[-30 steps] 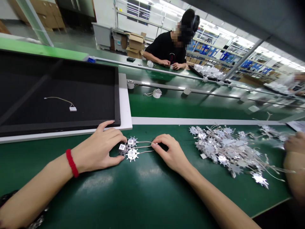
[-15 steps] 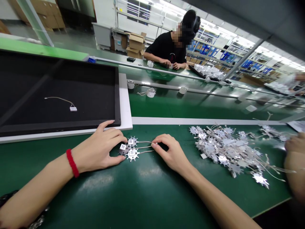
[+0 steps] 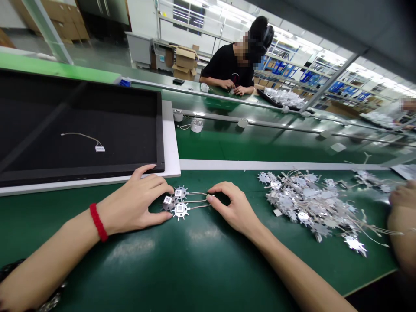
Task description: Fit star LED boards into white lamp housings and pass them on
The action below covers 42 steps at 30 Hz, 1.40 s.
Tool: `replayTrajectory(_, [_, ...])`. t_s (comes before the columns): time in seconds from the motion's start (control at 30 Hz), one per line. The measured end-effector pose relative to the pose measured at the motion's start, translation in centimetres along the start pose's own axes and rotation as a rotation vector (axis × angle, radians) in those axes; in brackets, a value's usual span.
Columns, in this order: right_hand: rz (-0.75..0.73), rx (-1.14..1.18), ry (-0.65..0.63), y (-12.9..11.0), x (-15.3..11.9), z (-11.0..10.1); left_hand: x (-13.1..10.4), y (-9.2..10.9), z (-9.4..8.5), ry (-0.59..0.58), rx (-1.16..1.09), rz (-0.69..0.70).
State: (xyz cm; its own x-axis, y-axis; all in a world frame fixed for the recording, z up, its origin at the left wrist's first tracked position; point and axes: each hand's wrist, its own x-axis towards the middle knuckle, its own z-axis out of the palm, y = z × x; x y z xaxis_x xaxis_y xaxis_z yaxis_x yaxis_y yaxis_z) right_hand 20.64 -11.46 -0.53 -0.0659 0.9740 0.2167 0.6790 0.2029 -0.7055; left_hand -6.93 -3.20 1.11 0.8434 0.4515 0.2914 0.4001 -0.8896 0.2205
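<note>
Green worktop [image 3: 201,268], three toothed discs [image 3: 180,209] lying between two hands

Beyond it runs a green lane with small white round parts [image 3: 196,126] along its far side. Across from that, a person in a black shirt [image 3: 221,63] leans over small work, beside a dark tray heaped with white pieces [image 3: 286,97]. Shelving and cardboard boxes [image 3: 185,56] stand farther back.

The three silvery discs lie close together on the near worktop, just right of the left hand [image 3: 141,201]. Each of the two clearest carries a white, code-marked block; a third block sits over the darker disc nearest the fingers. The left hand's thumb and forefinger are spread wide around this group, tips at its edges; how firmly they grip cannot be told. A red bracelet [image 3: 98,222] circles that wrist.

Three thin cables [image 3: 196,201] run rightward from the discs to the right hand [image 3: 232,206], whose thumb and forefinger are narrowed to a pinch on the ends.

Farther right lies a tangled pile of similar discs [image 3: 308,199], with a blurred hand of someone else [image 3: 403,197] near it. To the left, a black panel [image 3: 160,130] bears one white block with a cable [image 3: 100,149].
</note>
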Motion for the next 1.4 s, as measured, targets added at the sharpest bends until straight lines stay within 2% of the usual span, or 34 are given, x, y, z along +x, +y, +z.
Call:
replayTrajectory(0.6, [-0.026,0.002,0.012,0.2,-0.1,-0.1,0.0,-0.1,-0.1,0.027,-0.008,0.04])
replayTrajectory(1.03, [-0.039,-0.009,0.072,0.4,0.0,-0.7,0.2,-0.4,-0.5,0.238,0.051,0.032])
replayTrajectory(1.4, [-0.065,-0.055,0.116,1.0,0.4,-1.1,0.1,0.0,-0.4,0.337,0.069,0.023])
